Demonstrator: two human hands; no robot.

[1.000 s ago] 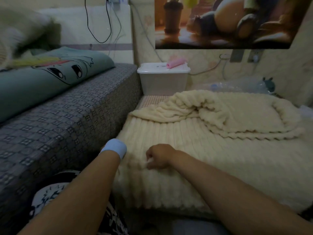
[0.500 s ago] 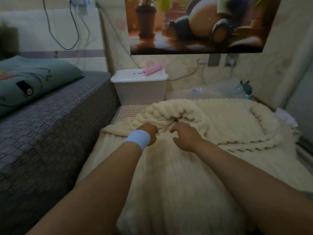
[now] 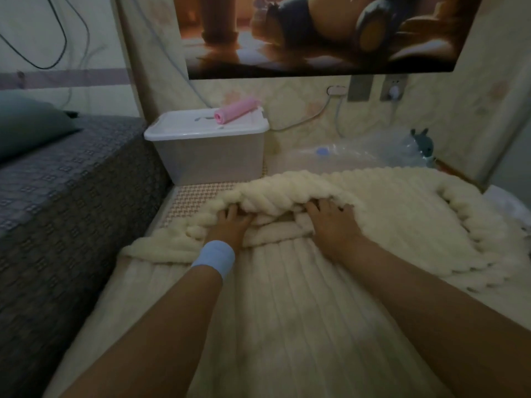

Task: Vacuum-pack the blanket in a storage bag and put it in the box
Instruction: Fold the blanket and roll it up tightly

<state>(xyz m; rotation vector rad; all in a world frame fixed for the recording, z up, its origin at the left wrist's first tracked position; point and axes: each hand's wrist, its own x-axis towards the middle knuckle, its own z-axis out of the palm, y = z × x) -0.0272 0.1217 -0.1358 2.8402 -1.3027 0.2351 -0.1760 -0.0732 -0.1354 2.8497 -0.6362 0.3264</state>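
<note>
Touching the blanket (image 3: pixel 287 311) (fingertips (image 3: pixel 326 203) seemingly tucked): left hand (image 3: pixel 231 225), right hand (image 3: pixel 330 222).

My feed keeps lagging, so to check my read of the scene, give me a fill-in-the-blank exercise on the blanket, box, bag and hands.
1. The pink roll lies on the ___ of the white plastic storage box.
2. The light blue wristband is on the ___ wrist.
3. The clear plastic vacuum bag lies past the cream ribbed fleece blanket, to the ___ of the box.
4. The left hand and right hand both reach into a fold of the ___.

Missing words: lid; left; right; blanket.
</note>
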